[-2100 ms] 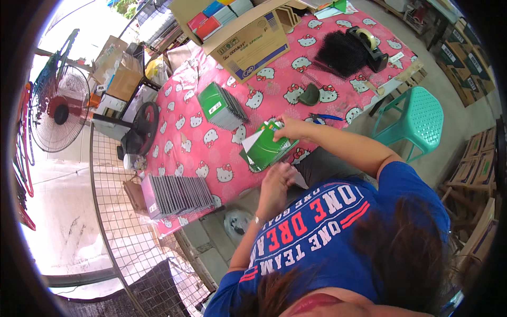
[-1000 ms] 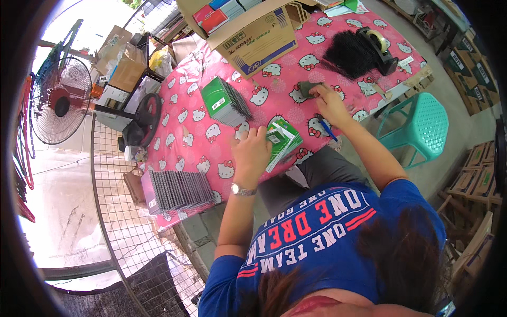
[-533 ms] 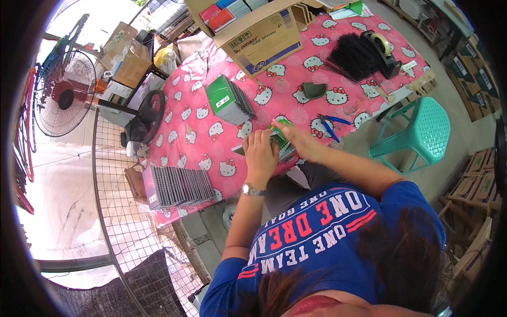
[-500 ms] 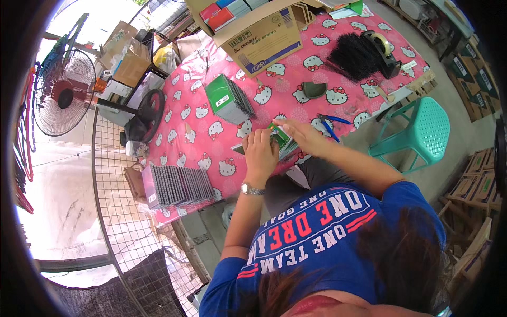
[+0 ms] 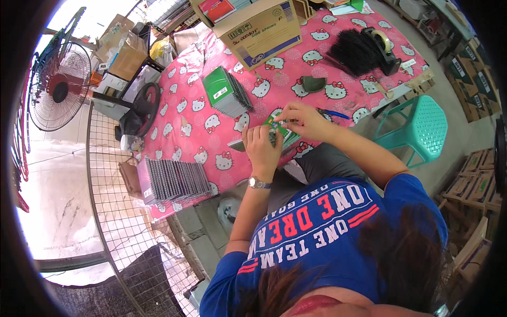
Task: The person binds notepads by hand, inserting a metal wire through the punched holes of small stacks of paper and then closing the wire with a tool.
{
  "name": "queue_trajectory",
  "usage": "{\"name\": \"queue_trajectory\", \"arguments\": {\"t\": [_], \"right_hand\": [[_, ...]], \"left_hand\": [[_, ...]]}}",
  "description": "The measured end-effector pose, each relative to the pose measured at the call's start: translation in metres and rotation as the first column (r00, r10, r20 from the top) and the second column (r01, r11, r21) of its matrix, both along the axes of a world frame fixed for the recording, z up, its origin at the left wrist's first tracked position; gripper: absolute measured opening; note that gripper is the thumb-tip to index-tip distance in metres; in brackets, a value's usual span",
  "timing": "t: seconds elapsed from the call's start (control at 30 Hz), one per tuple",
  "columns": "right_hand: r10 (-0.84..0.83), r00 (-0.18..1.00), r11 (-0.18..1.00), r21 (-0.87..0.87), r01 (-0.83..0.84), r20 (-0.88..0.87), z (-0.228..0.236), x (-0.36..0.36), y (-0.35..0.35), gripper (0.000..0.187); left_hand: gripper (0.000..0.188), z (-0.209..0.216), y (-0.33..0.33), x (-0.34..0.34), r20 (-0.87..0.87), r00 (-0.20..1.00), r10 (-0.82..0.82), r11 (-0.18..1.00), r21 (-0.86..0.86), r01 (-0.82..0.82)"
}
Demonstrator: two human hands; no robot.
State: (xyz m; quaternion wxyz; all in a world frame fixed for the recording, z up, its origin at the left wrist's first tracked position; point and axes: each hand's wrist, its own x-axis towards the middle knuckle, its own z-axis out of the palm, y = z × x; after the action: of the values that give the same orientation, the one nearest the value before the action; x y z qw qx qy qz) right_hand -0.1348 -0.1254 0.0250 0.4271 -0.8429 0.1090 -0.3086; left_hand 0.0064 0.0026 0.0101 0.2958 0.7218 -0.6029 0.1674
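A green-covered notebook (image 5: pixel 290 138) lies at the table's near edge, in front of my body. My left hand (image 5: pixel 260 147) grips its left part, with the fingers over the top and the thumb on the green surface. Over the notebook's far edge my right hand (image 5: pixel 305 122) is closed in a pinch; what sits between its fingertips is too small to make out. Just beyond stands a stack of green spiral notebooks (image 5: pixel 224 92). To the left, a row of spiral-bound notebooks (image 5: pixel 177 181) sits at the table's corner. Blue-handled pliers (image 5: pixel 334 114) lie partly behind my right wrist.
The table has a pink patterned cloth (image 5: pixel 179 126). A cardboard box (image 5: pixel 264 37) stands at the back. A pile of black binding coils (image 5: pixel 351 53) lies beside a tape dispenser (image 5: pixel 388 61), with a dark green pouch-like piece (image 5: pixel 314 84) nearer. A teal stool (image 5: pixel 422 129) stands at right.
My right hand has risen a little from the notebook, its fingers bending from a flatter pose into a pinch. My left hand stays on the notebook. The whole view has shifted slightly.
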Motion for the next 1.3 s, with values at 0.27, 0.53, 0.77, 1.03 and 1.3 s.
{"name": "queue_trajectory", "arguments": {"t": [0.27, 0.53, 0.77, 1.03, 1.3], "right_hand": [[0.067, 0.998, 0.998, -0.02, -0.067, 0.005, -0.003, 0.012, 0.002, 0.019], [0.172, 0.975, 0.982, 0.109, -0.157, -0.141, 0.013, 0.016, -0.017, 0.022], [0.047, 0.987, 0.993, -0.102, -0.063, -0.157, -0.002, 0.035, -0.01, 0.018], [0.116, 0.983, 0.993, 0.02, -0.114, -0.143, 0.006, 0.022, -0.014, 0.018], [0.146, 0.985, 0.989, 0.028, -0.144, -0.091, -0.014, 0.026, -0.025, 0.027]], "left_hand": [[0.021, -0.003, 0.001, 0.003, -0.006, 1.0, -0.028, 0.999, -0.036, 0.027], [0.035, -0.007, -0.015, 0.013, -0.084, 0.992, -0.093, 0.995, 0.025, 0.095], [0.087, 0.003, 0.003, 0.01, -0.221, 0.975, -0.013, 1.0, 0.015, 0.017], [0.088, -0.024, 0.033, 0.024, -0.72, 0.694, 0.003, 0.966, -0.179, -0.189], [0.08, -0.023, 0.021, 0.032, -0.809, 0.586, -0.037, 0.961, -0.189, -0.2]]}}
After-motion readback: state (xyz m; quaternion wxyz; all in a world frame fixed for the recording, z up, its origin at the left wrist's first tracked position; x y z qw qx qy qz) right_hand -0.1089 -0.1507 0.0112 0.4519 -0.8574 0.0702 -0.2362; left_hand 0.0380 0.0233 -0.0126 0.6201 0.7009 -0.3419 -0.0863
